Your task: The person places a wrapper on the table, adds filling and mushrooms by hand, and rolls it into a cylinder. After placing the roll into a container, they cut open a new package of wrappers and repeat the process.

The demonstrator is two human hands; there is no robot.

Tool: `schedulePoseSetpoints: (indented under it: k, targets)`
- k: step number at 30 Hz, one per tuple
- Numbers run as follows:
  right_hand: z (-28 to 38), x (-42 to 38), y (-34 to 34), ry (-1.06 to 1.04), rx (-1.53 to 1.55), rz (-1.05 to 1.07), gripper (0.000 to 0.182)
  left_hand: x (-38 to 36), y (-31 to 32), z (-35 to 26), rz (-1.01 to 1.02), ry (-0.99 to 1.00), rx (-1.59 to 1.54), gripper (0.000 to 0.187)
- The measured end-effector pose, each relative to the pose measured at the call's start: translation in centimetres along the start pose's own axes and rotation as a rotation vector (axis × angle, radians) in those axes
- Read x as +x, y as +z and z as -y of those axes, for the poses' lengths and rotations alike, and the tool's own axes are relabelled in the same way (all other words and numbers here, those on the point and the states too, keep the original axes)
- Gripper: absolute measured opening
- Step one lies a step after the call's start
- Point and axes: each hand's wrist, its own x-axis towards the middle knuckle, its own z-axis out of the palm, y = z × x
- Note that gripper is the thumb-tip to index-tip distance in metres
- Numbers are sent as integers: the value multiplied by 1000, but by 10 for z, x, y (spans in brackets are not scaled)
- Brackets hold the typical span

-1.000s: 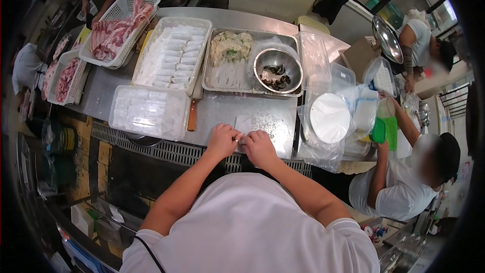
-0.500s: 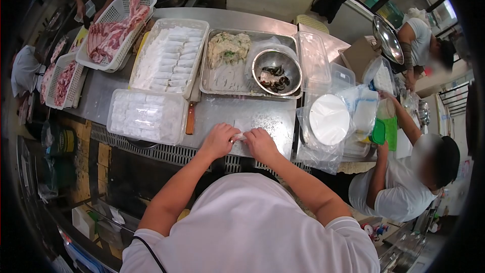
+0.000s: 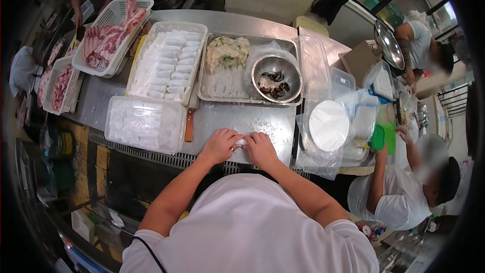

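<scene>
Between left hand (image 3: pixel 221 146) and right hand (image 3: pixel 261 150), a small white roll (image 3: pixel 241 142), pinched from both sides.
Uneven finger pressure could split it onto the counter (image 3: pixel 217 115) beneath.

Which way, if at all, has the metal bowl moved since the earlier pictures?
No, it hasn't moved: the metal bowl sits at the same right-hand end of the metal tray.

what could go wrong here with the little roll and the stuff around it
The small white roll between the left hand and right hand looks soft, so it might split if the fingers squeeze too hard.

The wooden handle lies close to the left hand, so a sideways move could knock it.

The lidded container sits at the near edge of the counter; a bump might tip it off.
</scene>
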Motion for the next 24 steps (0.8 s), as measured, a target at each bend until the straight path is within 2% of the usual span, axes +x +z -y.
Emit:
schedulePoseSetpoints:
  k: [3,6,9,12,15,18,21,24]
  targets:
    - [0,9,-9,34,45,45,44,0,1,1,-5,-7,3,44]
    - [15,52,-46,411,316,135,50,-3,2,2,38,-28,43,42]
    - [-7,115,-47,409,255,104,56,-5,1,-3,15,-35,25,39]
    - [-8,177,-66,548,337,567,72,-10,7,-5,-17,-67,12,39]
    - [2,203,-50,514,415,672,80,-11,4,-4,0,-69,-10,35]
    - [21,217,-36,445,548,689,81,-13,4,-5,2,-76,-8,34]
    - [31,219,-28,553,874,659,66,-14,4,-3,4,-67,-12,35]
    - [18,212,-28,675,1431,685,73,-15,5,-2,-2,-53,2,36]
